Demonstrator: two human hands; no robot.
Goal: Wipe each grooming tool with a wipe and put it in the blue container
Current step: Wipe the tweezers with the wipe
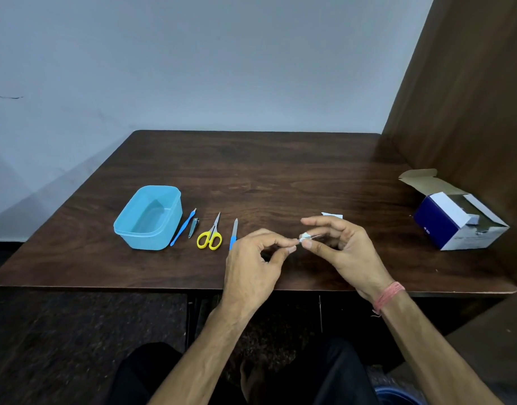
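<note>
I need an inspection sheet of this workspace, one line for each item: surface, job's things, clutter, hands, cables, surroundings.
Surface: dark wooden table.
Job's things: blue container holds no tools; beside it lie a blue-handled tool, nail clipper, yellow scissors and nail file.
Clutter: open blue-and-white box; white wrapper.
Hands: left hand pinches a thin tool's end; right hand pinches a white wipe around it.
Cables: nothing seen.
Surroundings: pale wall; brown partition.

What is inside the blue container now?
Nothing shows inside the blue container: its bare floor and far walls are visible. The near wall covers a thin strip of floor, so that part cannot be checked. The scissors and other tools lie outside on the table.
</note>
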